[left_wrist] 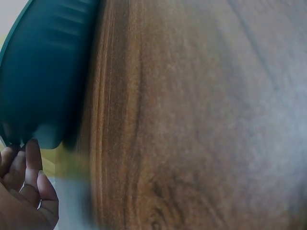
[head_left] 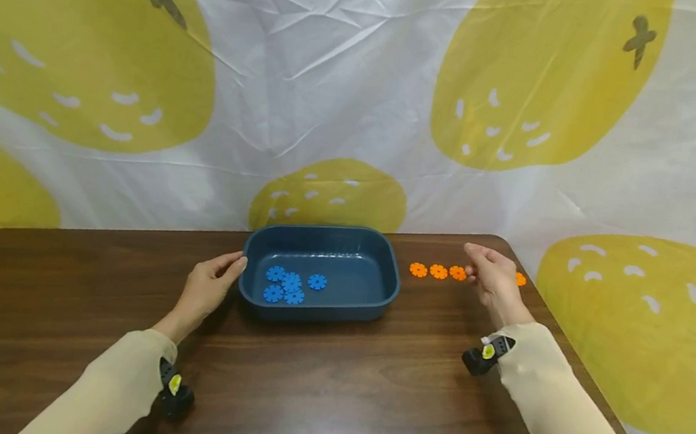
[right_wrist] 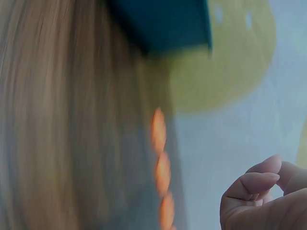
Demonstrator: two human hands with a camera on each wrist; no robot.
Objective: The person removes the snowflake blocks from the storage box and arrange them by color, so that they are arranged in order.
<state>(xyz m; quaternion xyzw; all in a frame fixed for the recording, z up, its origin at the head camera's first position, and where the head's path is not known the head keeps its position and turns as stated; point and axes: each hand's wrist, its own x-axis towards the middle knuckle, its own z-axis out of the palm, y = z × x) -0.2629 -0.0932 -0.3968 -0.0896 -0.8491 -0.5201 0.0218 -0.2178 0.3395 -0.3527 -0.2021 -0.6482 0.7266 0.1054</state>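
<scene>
A dark blue rectangular plastic tub stands on the table with several blue notched plastic discs lying in its left half. My left hand grips the tub's left end, thumb over the rim; in the left wrist view its fingers are against the tub's end wall. To the right of the tub, orange notched discs lie in a row. Over that row is my right hand, partly covering it, its fingers loosely curled with thumb close to forefinger. No disc shows between those fingertips.
The brown wooden table has its right edge close beside the right forearm. Behind it hangs a pale cloth with large yellow fruit prints. Each wrist wears a black strapped camera.
</scene>
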